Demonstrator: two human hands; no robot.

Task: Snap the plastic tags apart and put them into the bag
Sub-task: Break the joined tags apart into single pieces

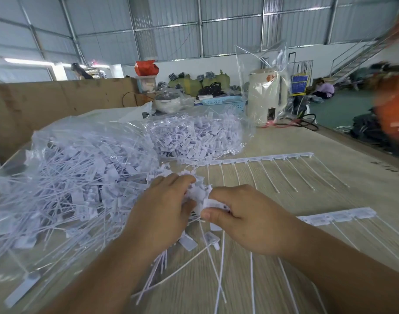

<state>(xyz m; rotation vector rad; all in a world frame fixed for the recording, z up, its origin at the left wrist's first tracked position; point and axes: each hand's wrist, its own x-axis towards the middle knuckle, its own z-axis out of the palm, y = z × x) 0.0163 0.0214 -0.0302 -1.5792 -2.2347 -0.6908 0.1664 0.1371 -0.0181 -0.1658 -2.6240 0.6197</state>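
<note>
Gripping a cluster of white plastic tags (199, 196) between them, the left hand (158, 208) and right hand (246, 219) pinch flat rectangular heads with thin tails trailing below, just right of the clear bag (65, 141) heaped with loose tags; an unbroken strip (257, 159) lies beyond the bag's right edge.

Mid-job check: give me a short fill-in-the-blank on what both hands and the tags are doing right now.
1. Both hands grip white plastic ____ between them: the left hand and the right hand.
2. The uncut strip lies flat on the ____ table.
3. The near bag, full of loose tags, lies to the ____ of the hands.

Missing words: tags; wooden; left
</note>
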